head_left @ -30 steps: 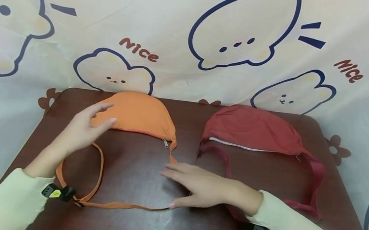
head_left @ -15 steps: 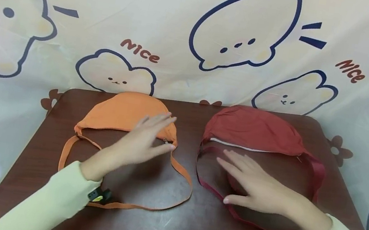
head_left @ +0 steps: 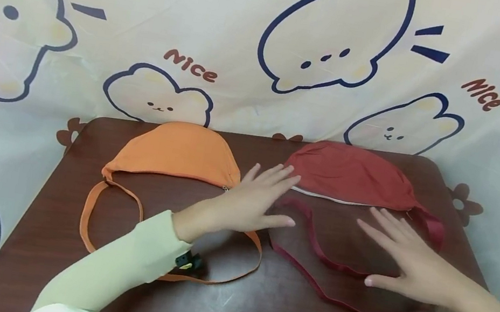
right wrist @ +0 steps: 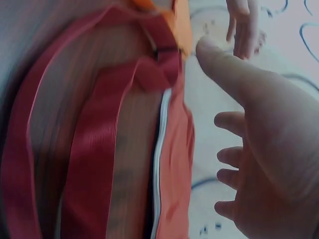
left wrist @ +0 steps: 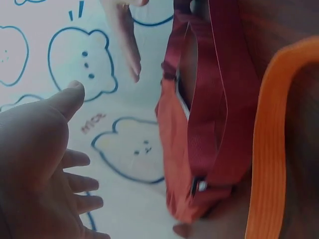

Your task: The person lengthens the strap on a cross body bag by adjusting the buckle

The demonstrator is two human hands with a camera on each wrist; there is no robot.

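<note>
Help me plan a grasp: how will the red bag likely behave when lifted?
The red bag will probably sag and fold, since its fabric looks soft and wrinkled. Its strap, spread in loose curves, would likely dangle.

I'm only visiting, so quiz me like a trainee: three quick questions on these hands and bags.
1. Multiple choice: which bag shows a white zip? a) orange b) red c) both
2. True or false: both hands grip straps.
3. Fill in: the orange bag lies to the person's ____ of the red bag.
Key: 1. b. 2. False; the left hand and right hand hold nothing, fingers extended. 3. Left.
</note>
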